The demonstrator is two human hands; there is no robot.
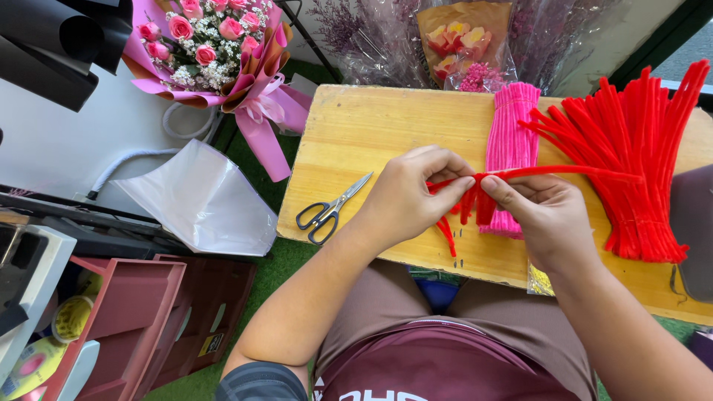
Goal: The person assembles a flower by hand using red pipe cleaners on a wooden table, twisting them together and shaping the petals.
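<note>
Both my hands meet over the wooden board (371,130). My left hand (412,197) and my right hand (538,212) pinch a few red pipe cleaners (464,200), bent and folded between the fingertips, with one long end running right. Short red ends hang below my left fingers. A bundle of pink pipe cleaners (511,134) lies just behind my hands. A big fan of red pipe cleaners (639,148) lies to the right of them.
Grey-handled scissors (330,210) lie on the board's left part. A pink rose bouquet (215,52) sits at the back left, wrapped flowers (460,44) behind the board. A clear plastic bag (200,197) and reddish drawers (141,312) are on the left.
</note>
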